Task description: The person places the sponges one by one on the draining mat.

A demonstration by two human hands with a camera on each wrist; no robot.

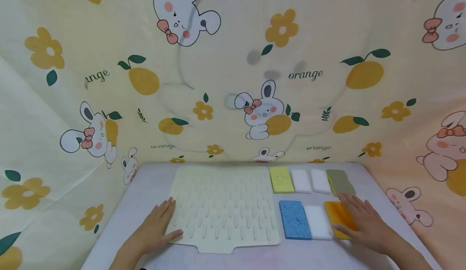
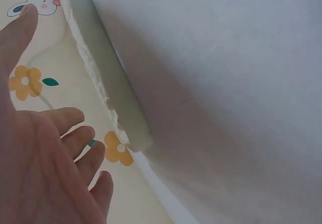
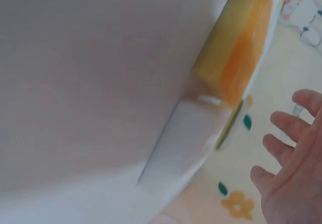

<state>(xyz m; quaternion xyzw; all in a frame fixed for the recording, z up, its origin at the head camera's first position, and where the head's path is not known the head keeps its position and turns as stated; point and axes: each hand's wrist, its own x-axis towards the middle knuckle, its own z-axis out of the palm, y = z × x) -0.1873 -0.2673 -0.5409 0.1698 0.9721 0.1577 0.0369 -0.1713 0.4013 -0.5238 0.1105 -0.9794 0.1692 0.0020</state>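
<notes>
A cream draining mat with rows of raised ridges and a front lip lies flat on the table. My left hand is at its left edge, fingers straight and thumb reaching over the near left corner. In the left wrist view the same hand has its palm facing the camera, beside the mat's side. My right hand is spread over the right part of an orange-and-yellow sponge, partly hiding it. The right wrist view shows that sponge edge-on, with the right hand holding nothing.
Beside the orange sponge lie a white sponge and a blue sponge. Behind them stand in a row a yellow sponge, two white sponges and a grey-and-yellow sponge. A printed cloth hangs around the white table.
</notes>
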